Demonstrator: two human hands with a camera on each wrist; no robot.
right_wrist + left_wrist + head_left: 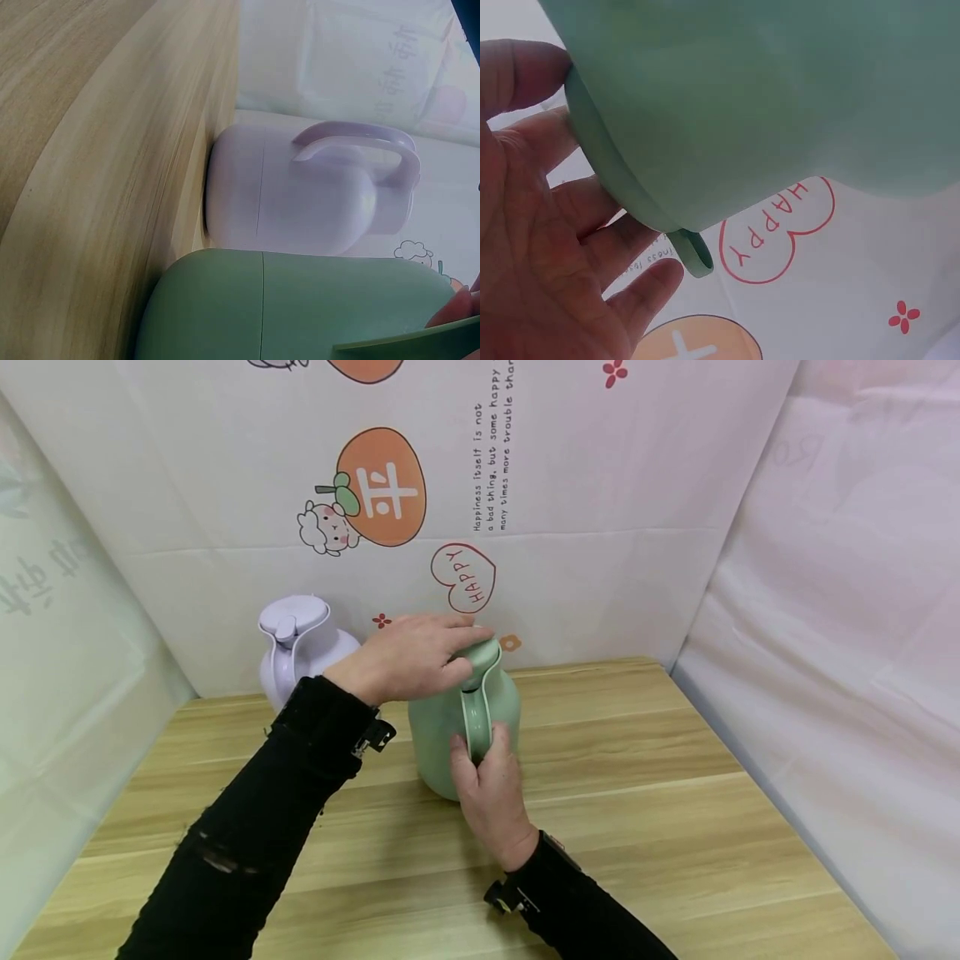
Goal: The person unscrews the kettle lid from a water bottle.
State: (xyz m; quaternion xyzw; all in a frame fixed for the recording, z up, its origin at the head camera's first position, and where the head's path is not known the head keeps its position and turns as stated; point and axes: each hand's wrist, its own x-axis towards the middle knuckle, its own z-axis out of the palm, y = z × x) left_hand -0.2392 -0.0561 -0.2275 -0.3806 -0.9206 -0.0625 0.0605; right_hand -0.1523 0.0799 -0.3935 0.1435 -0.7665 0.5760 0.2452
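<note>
A green insulated jug [438,743] stands upright on the wooden table, its handle [477,722] facing me. My right hand [495,797] grips the lower part of that handle, thumb on the left side and fingers on the right. Over the top, my left hand [412,653] holds the green lid [486,653], thumb at the near side and fingers reaching across. In the left wrist view, the fingers of the left hand [540,225] spread along the lid's edge [600,161], and a small green spout-like tab [692,253] sticks out beyond it.
A lavender jug [326,647] of like shape stands behind and left, partly hidden by my left arm; the right wrist view shows its handle [367,139]. The wooden table [637,793] meets a printed white cloth [600,585] behind, with white cloth walls on both sides.
</note>
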